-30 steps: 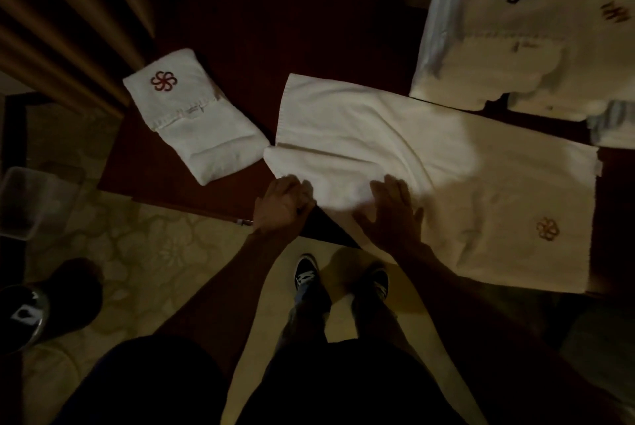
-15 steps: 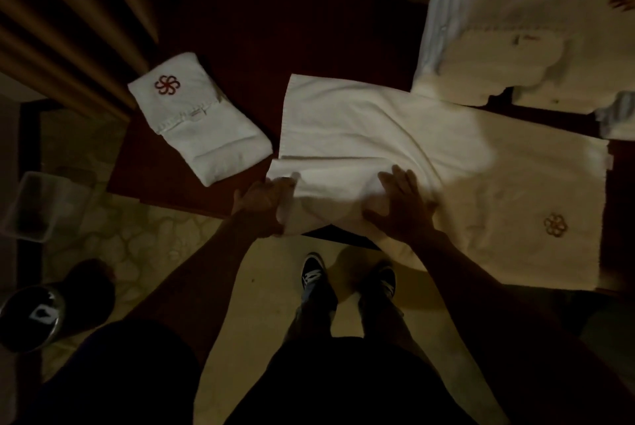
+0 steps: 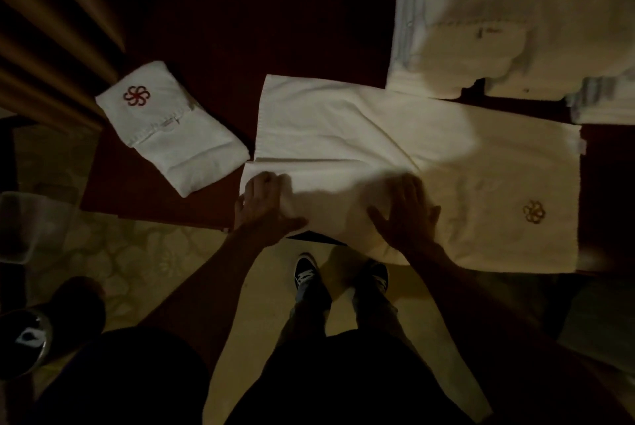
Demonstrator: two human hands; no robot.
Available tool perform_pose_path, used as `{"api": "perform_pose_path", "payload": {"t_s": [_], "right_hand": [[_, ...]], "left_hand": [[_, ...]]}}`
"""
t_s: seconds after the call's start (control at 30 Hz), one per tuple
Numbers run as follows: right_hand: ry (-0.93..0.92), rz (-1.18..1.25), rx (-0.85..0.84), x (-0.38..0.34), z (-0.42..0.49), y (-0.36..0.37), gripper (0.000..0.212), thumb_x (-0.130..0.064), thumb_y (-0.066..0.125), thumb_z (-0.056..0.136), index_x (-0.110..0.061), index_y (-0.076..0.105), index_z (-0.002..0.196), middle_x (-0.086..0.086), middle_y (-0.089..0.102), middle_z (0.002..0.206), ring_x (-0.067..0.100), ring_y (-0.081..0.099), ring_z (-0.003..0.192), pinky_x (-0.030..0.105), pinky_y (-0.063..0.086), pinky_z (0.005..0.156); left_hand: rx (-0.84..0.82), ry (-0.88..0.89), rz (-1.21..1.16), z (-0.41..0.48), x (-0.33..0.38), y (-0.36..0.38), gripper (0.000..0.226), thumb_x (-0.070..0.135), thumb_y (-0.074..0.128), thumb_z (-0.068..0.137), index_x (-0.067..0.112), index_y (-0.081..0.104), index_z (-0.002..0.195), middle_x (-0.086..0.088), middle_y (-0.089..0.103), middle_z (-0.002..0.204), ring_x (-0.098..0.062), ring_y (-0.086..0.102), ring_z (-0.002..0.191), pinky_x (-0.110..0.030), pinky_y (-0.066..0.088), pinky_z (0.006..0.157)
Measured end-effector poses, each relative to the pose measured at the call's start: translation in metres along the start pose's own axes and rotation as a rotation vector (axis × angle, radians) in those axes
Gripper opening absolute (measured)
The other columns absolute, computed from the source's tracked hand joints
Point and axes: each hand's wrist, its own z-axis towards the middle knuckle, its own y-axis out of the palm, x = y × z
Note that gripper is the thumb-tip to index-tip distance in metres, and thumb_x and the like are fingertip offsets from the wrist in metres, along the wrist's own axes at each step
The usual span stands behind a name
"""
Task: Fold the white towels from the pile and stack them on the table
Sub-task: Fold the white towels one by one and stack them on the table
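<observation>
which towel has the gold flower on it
The spread towel in the middle; the folded towel at left bears a red flower, the pile's top towel a black one.

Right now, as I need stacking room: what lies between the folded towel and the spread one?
Only bare dark table, a wedge narrowing until the folded towel and spread towel nearly meet, seen in the head view.

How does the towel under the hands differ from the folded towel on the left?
The spread towel lies wide and mostly open; the folded towel is a compact bundle. The spread towel's flower mark is golden, the folded towel's red. Both are white and lie on the table.
</observation>
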Motion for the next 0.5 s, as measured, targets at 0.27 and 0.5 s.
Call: {"api": "perform_pose_path", "payload": {"t_s": [0.27, 0.5], "right_hand": [[-0.025, -0.015, -0.18, 0.008, 0.013, -0.012, 0.113, -0.077, 0.06, 0.078, -0.033, -0.005, 0.159, -0.002, -0.018, 0.166, 0.021, -0.016, 0.152, 0.076, 0.013, 0.109], [-0.104, -0.042, -0.211, 0.014, 0.017, -0.022, 0.118, -0.074, 0.067, 0.075, -0.032, -0.004, 0.159, -0.001, -0.017, 0.166, 0.023, -0.017, 0.152, 0.075, 0.01, 0.111]], "left_hand": [[-0.119, 0.041, 0.098, 0.007, -0.015, -0.009, 0.128, 0.071, 0.081, 0.055, 0.034, 0.009, 0.155, -0.003, 0.01, 0.156, -0.024, 0.013, 0.144, -0.062, 0.036, 0.103], [-0.237, 0.113, 0.354, -0.005, -0.015, -0.014, 0.149, 0.069, 0.085, 0.051, 0.031, -0.014, 0.155, -0.007, -0.011, 0.161, -0.03, -0.002, 0.15, -0.059, 0.03, 0.111]]}}
